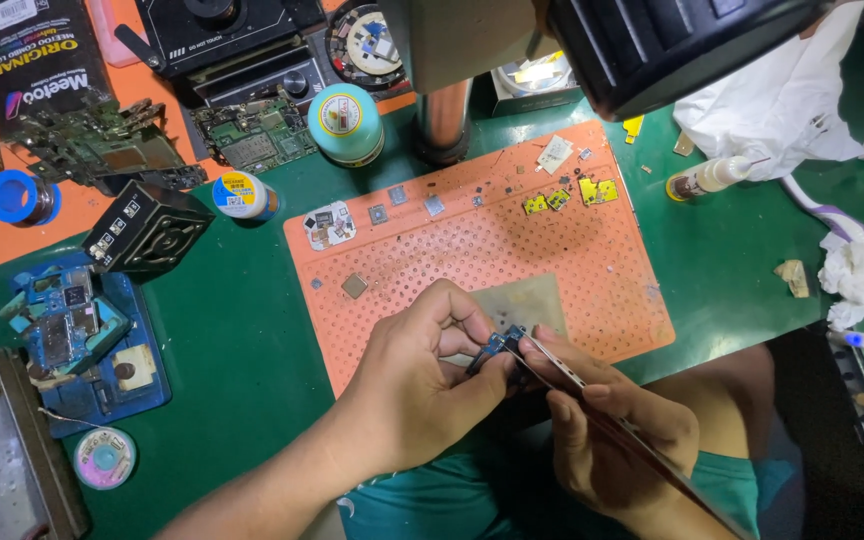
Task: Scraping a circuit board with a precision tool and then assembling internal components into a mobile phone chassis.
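My left hand (pixel 417 385) pinches a small blue circuit board (pixel 498 346) between thumb and fingers, just above the near edge of an orange perforated work mat (pixel 552 260). My right hand (pixel 607 425) grips metal tweezers (pixel 552 365) whose tips touch the small board. Both hands meet over the mat's front edge, close to my body. Small chips (pixel 354 286) and yellow flex pieces (pixel 597 190) lie scattered on the mat.
A microscope head (pixel 652 40) and its metal post (pixel 442 120) stand at the back. A teal jar (pixel 345 122), circuit boards (pixel 252 135), a black cube fan (pixel 147 230), a blue board holder (pixel 82 340), a solder wick spool (pixel 104 458) and white tissue (pixel 782 90) lie around on the green mat.
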